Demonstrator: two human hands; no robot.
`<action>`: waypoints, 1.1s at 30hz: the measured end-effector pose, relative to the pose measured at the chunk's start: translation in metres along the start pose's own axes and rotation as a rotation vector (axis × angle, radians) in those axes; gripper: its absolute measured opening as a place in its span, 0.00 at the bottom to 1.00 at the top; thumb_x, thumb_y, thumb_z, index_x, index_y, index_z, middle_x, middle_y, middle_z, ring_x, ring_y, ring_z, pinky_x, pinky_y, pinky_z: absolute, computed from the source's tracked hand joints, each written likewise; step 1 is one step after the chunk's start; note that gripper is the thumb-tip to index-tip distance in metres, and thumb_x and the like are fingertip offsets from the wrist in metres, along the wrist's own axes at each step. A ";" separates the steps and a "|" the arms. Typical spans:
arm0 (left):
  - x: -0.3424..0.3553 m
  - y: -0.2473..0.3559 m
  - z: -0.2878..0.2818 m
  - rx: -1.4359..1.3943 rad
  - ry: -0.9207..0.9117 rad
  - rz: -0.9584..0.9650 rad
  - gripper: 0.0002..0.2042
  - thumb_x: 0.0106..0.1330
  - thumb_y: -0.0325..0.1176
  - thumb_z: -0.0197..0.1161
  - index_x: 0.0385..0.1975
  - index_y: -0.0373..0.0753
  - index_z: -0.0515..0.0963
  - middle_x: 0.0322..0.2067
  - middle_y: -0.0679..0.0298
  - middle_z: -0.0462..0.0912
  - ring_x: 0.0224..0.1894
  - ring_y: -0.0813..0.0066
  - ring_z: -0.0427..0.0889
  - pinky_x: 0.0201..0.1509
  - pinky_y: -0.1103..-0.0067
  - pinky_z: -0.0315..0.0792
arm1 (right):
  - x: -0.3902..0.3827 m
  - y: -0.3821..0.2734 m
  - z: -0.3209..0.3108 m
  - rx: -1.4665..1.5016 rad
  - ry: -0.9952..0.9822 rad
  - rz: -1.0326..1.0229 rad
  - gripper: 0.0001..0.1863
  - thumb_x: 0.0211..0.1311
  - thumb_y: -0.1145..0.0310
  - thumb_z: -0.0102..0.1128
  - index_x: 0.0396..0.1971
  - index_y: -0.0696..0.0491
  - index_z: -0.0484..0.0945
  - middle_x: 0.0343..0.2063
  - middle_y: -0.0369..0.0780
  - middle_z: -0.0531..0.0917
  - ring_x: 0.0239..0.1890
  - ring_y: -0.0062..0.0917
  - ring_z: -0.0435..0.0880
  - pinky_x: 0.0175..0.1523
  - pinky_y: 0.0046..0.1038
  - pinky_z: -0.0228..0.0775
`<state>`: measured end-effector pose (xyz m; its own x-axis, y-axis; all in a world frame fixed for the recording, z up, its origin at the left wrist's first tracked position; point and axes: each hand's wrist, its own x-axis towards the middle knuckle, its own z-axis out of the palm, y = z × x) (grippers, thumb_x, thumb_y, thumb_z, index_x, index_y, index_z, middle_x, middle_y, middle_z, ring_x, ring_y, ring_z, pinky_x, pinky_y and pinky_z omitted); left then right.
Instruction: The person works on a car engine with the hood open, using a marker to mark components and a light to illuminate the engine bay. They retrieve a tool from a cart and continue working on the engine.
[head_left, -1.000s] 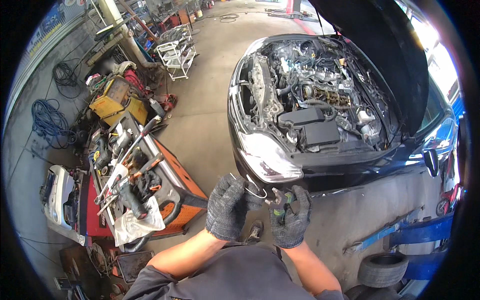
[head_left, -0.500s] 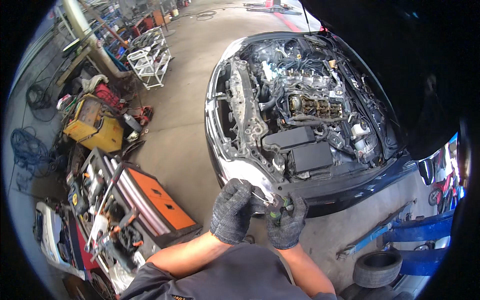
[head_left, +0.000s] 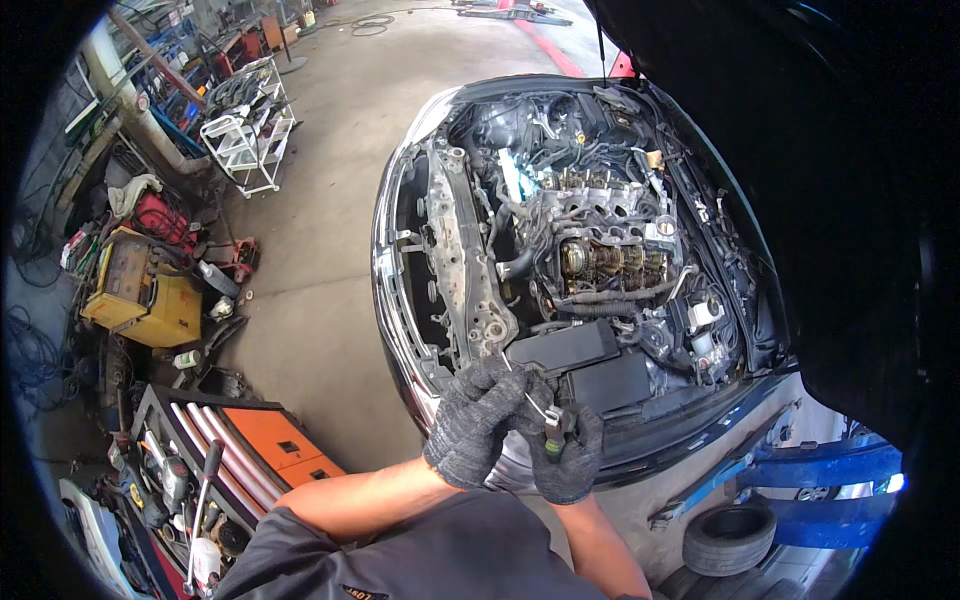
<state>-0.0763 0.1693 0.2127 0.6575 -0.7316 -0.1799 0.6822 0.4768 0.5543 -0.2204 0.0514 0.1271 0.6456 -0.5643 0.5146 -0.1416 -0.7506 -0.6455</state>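
Note:
My left hand (head_left: 470,428), in a dark grey knit glove, is closed with its fingertips pinching a thin, pale, slightly bent rod (head_left: 537,402). Beside it my right hand (head_left: 568,468), gloved alike, is closed around a small black-and-green handled tool (head_left: 553,446). A little silvery piece shows at the top of that tool, where the rod's lower end meets it; whether they are joined I cannot tell. Both hands are held up in front of my chest, over the near edge of a car's open engine bay (head_left: 612,348). Exposed valve gear (head_left: 612,262) shows on the engine.
The raised hood (head_left: 730,150) overhangs the right. At lower left stands a tool cabinet (head_left: 275,440) with orange drawers and tools on top. A yellow machine (head_left: 150,290) and a white cart (head_left: 250,150) stand farther left. Tires (head_left: 730,540) and blue lift arms (head_left: 815,465) are at lower right.
My view has shifted, so the car and cabinet sit lower and more to the left. The small tool in my right hand has turned more upright; both hands keep their hold.

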 end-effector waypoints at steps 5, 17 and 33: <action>0.021 0.003 0.004 0.203 -0.122 -0.009 0.07 0.83 0.31 0.65 0.45 0.33 0.84 0.40 0.61 0.91 0.43 0.75 0.89 0.50 0.76 0.83 | 0.011 0.021 -0.013 0.133 -0.033 -0.031 0.26 0.65 0.70 0.79 0.59 0.62 0.78 0.50 0.49 0.84 0.48 0.43 0.87 0.58 0.40 0.80; 0.026 -0.047 0.038 0.230 0.053 -0.225 0.06 0.79 0.34 0.67 0.42 0.38 0.84 0.33 0.62 0.88 0.30 0.74 0.87 0.34 0.76 0.82 | -0.011 0.077 -0.046 -0.163 0.069 -0.225 0.29 0.72 0.63 0.74 0.67 0.58 0.76 0.66 0.54 0.77 0.65 0.53 0.78 0.68 0.56 0.72; 0.160 0.059 -0.029 0.178 0.070 -0.602 0.05 0.80 0.31 0.67 0.42 0.37 0.85 0.36 0.60 0.91 0.35 0.69 0.93 0.39 0.73 0.90 | 0.074 0.044 0.066 -0.483 0.090 -0.172 0.16 0.73 0.69 0.67 0.58 0.54 0.82 0.60 0.50 0.80 0.57 0.51 0.81 0.57 0.50 0.77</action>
<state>0.0779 0.0945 0.1930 0.1986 -0.8099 -0.5520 0.8796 -0.1012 0.4649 -0.1293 -0.0006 0.0990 0.6255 -0.4303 0.6508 -0.3829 -0.8961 -0.2245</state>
